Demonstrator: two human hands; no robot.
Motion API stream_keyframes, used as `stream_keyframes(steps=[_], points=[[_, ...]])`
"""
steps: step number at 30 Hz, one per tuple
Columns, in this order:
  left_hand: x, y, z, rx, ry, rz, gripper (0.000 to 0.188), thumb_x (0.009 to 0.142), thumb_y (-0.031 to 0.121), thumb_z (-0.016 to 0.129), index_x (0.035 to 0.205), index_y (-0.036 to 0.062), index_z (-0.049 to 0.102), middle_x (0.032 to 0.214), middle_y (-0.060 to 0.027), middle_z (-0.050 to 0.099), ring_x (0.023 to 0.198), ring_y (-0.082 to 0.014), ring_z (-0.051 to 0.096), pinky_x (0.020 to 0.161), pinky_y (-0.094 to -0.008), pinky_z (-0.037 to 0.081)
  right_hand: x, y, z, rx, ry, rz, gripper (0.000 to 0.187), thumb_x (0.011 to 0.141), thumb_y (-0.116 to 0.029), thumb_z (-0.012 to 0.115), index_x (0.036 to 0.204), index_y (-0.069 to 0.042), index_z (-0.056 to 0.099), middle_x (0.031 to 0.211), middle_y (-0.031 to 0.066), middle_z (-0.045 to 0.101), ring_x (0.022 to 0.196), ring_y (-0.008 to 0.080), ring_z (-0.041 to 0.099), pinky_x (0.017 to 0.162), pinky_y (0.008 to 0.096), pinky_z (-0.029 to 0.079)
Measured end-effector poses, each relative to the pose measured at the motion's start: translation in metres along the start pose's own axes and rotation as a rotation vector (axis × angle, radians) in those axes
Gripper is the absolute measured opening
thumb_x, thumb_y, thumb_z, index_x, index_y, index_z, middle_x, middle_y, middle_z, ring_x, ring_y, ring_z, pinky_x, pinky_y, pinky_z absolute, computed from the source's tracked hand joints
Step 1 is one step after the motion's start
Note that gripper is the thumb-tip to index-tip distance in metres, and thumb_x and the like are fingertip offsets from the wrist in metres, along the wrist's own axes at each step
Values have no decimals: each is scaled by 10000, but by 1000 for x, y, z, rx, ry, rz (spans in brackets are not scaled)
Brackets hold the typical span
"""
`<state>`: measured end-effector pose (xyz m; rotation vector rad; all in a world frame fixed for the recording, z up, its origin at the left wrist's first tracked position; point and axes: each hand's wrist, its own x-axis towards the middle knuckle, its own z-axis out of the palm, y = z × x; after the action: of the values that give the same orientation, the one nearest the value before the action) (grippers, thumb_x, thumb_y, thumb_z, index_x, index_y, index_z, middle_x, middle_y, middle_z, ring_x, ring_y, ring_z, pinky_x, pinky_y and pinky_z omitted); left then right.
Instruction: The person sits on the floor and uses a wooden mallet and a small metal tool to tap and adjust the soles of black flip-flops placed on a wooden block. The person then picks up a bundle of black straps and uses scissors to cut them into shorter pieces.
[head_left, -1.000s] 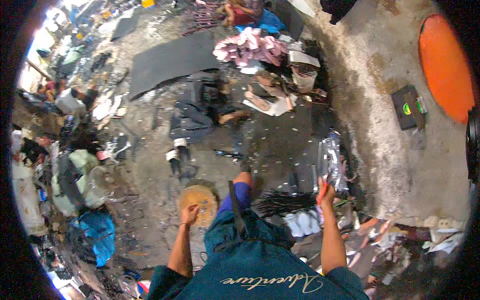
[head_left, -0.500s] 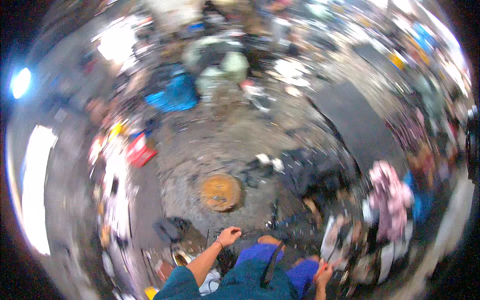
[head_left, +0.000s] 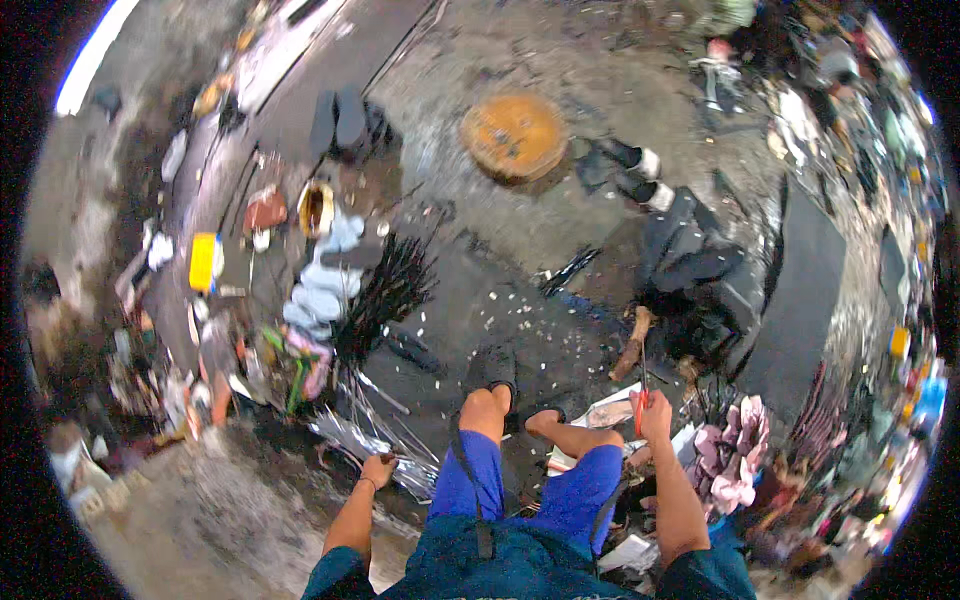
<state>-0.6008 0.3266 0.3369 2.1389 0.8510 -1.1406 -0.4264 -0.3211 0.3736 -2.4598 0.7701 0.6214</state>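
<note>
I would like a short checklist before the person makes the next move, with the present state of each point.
1. Right hand holds the red-handled tool: ok.
2. Tool's blades shut: cannot tell, too small.
3. Left hand touching the silver strips: cannot tell; fingers are beside or over them.
4. Floor before the feet free of pale bits: not ok, many scattered.
5. Both hands apart from the round orange-brown block: ok.

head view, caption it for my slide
Right hand holding a red-handled tool, left hand near silvery strips, with a round orange-brown block ahead.
</note>
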Motion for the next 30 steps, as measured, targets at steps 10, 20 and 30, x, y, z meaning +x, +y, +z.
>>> stream_keyframes(steps=[10, 20, 30], points=[[95, -174, 240, 329, 115, -134, 973, 690, 350, 852, 1417, 29, 290, 1257, -229, 545, 1053, -401, 604, 900, -479, 495, 273, -64, 209, -667, -106, -818, 349, 744, -259, 777, 918, -49, 560, 896, 145, 665, 773, 353, 669, 697, 443, 537], [150, -248, 407, 577, -171, -162, 703, 740, 514, 712, 1320, 165, 522, 1259, -145, 545, 1170, -349, 516, 907, -575, 434, 394, -10, 259, -653, -106, -992, 381, 663, -152, 785, 902, -69, 501, 852, 165, 577, 825, 397, 572, 701, 483, 462], [123, -175, 338, 655, -118, -83, 1041, 515, 763, 748, 1264, 93, 479, 1231, -137, 532, 1191, -396, 461, 932, -582, 415, 396, 83, 247, -559, -79, -793, 331, 732, -159, 745, 943, -45, 516, 879, 169, 630, 812, 400, 605, 673, 466, 491]])
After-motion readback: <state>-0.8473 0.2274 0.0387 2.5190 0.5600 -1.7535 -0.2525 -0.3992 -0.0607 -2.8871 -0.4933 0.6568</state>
